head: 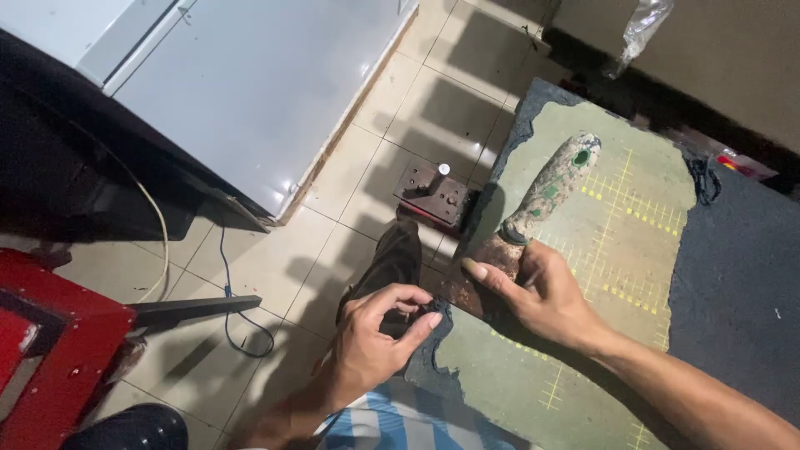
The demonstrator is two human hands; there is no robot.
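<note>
A worn knife-like tool with a paint-stained pale handle and a rusty blade lies across a green cutting mat with yellow grid marks. My right hand presses on the blade end near the mat's left edge, index finger stretched along it. My left hand pinches a dark frayed strip of material at the mat's near-left corner, right beside the blade. The blade's tip is hidden under my fingers.
Dark felt-like cloth covers the table under the mat. On the tiled floor stand a small metal block with a peg, a dark shoe, a blue cable, a red machine and a white cabinet.
</note>
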